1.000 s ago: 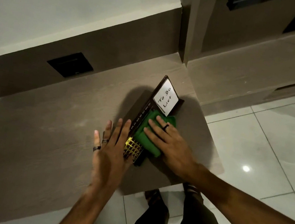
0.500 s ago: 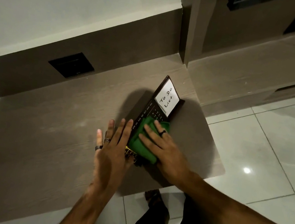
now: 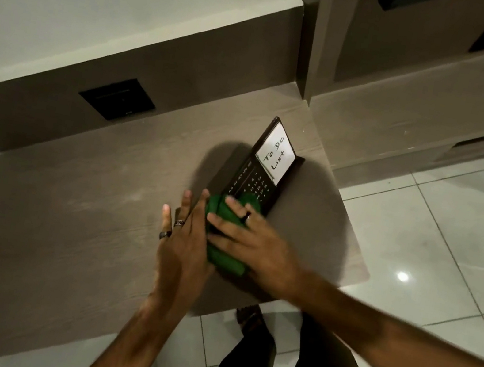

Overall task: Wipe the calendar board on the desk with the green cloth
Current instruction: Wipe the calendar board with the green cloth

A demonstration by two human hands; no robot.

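Change: green cloth [image 3: 225, 232] slid down the calendar board [image 3: 258, 183] toward its near end since a second ago; yellow grid at the near end, then exposed, now covered; more rows of dates uncovered above the cloth.
Right hand [image 3: 259, 244]: flat on the cloth, palm down, fingers spread and pressing it onto the board; dark ring on one finger; no curl around the fabric.
Left hand [image 3: 185, 238]: flat and open, fingers extended and slightly apart, edge of the hand against the board's left side beside the cloth; two rings on the outer fingers; gripping nothing.
Green cloth: bunched under the right palm, over the near half of the board, touching the left hand along one edge.
Calendar board: dark, long, lying aslant on the desk [image 3: 85, 204] near its right edge; month names and date numbers visible at mid-length.
Note panel [image 3: 275, 154]: white, at the far end of the board, handwritten "To Do List", clear of the cloth.
Desk: grey-brown wood grain, set against a brown wall strip with a black socket plate [image 3: 117, 98].
Below: dark trousers and pale floor tiles [image 3: 438, 237] past the desk edge.
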